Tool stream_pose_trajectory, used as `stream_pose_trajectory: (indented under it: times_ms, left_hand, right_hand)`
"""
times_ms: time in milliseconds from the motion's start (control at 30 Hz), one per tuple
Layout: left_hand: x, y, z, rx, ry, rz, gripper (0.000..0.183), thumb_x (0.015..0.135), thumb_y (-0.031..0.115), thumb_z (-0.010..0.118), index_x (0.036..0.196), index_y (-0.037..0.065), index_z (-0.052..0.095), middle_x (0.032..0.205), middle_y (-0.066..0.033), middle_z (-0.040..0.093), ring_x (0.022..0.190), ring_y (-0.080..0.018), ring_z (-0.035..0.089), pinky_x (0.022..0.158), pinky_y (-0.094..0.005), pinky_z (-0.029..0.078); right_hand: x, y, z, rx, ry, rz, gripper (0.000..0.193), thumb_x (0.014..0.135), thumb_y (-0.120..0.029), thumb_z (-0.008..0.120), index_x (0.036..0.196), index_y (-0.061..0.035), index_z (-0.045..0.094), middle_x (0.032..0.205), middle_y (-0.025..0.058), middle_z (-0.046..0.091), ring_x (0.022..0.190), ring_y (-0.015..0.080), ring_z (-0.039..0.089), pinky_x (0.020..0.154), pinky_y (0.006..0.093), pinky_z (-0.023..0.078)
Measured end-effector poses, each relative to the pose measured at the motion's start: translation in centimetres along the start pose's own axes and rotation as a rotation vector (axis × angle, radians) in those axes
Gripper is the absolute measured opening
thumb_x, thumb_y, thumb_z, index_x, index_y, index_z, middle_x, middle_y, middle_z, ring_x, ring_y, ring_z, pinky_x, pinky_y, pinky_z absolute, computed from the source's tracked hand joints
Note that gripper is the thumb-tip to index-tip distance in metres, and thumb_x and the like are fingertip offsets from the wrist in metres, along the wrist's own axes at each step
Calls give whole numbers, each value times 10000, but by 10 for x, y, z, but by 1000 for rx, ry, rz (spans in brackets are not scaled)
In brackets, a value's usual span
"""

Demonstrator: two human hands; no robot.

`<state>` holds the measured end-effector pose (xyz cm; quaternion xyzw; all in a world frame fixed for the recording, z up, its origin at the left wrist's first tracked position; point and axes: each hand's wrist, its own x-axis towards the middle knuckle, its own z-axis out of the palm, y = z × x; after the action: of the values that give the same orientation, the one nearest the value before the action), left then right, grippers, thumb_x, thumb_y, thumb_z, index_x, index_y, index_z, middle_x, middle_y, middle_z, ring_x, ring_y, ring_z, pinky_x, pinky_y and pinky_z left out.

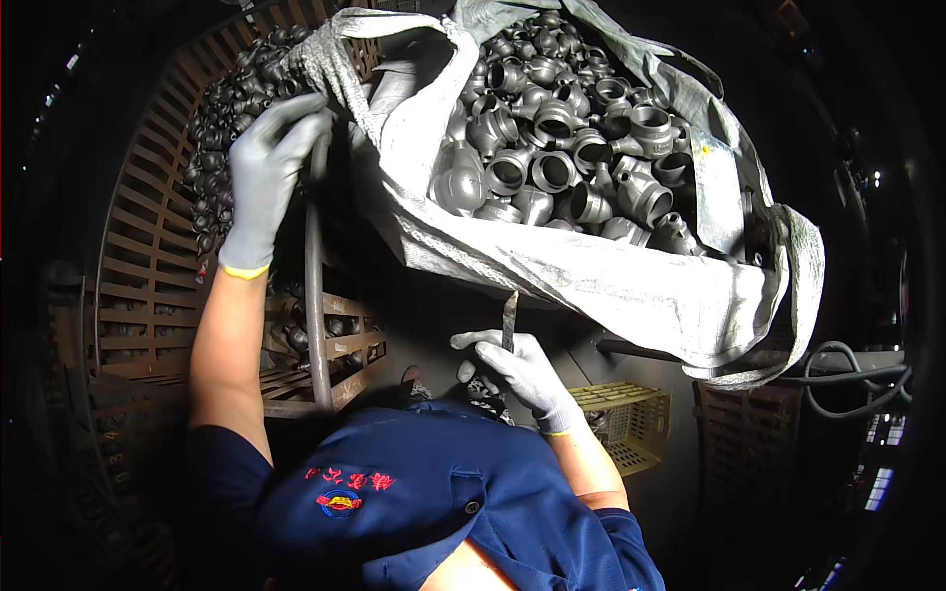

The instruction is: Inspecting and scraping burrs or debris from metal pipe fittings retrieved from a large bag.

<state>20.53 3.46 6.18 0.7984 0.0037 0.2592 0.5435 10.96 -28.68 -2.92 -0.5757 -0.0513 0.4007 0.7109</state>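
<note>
My left hand, in a grey-white glove, is raised at the upper left. Its thumb and fingers are apart, beside the top of a metal bar and close to the bag's strap; nothing shows between them. Low in front of my body, my right hand, gloved too, is closed around a narrow, pointed, blade-like tool that stands tip up. Beyond it rises a large white woven bulk bag, its top spread wide. Dark grey metal pipe fittings with round openings fill it.
A brown slatted metal crate at the left holds many similar fittings. A flat pale plate leans inside the bag's right side. Right of my right hand stands a yellow plastic basket. A coiled hose lies farther right.
</note>
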Motion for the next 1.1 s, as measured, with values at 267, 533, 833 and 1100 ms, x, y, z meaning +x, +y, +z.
stream_pose_trajectory:
  times_ms: [267, 533, 833, 1100]
  left_hand:
    - [63, -43, 198, 979, -1223, 773, 509, 748, 151, 648, 1250, 145, 563, 1191, -68, 570, 1185, -237, 486, 965, -378, 384]
    - [43, -138, 226, 1260, -1462, 854, 816, 605, 250, 814, 1336, 204, 452, 1229, -55, 534, 1236, -251, 457, 1037, -452, 314]
    - [64, -75, 197, 966, -1068, 521, 781, 565, 291, 814, 1278, 135, 532, 1134, -127, 527, 1069, -300, 523, 916, -386, 419]
    - [51, 23, 121, 30, -503, 66, 770, 632, 223, 811, 1308, 25, 499, 1256, -97, 535, 1178, -211, 504, 1027, -332, 389]
  right_hand:
    - [-10, -29, -36, 58, -29, -81, 322, 977, -216, 509, 1159, 26, 619, 825, 81, 686, 561, 49, 493, 516, 169, 395]
    - [-16, -26, -75, 123, -46, -26, 310, 967, -178, 504, 1175, 27, 610, 801, 82, 674, 535, 38, 455, 500, 170, 380]
    - [-23, -21, -87, 130, -25, -25, 321, 978, -178, 481, 1190, 37, 588, 837, 102, 666, 538, 46, 457, 520, 172, 391]
    - [-15, -35, -59, -15, -20, -61, 297, 963, -173, 511, 1199, -20, 603, 817, 39, 670, 571, 27, 456, 531, 172, 389]
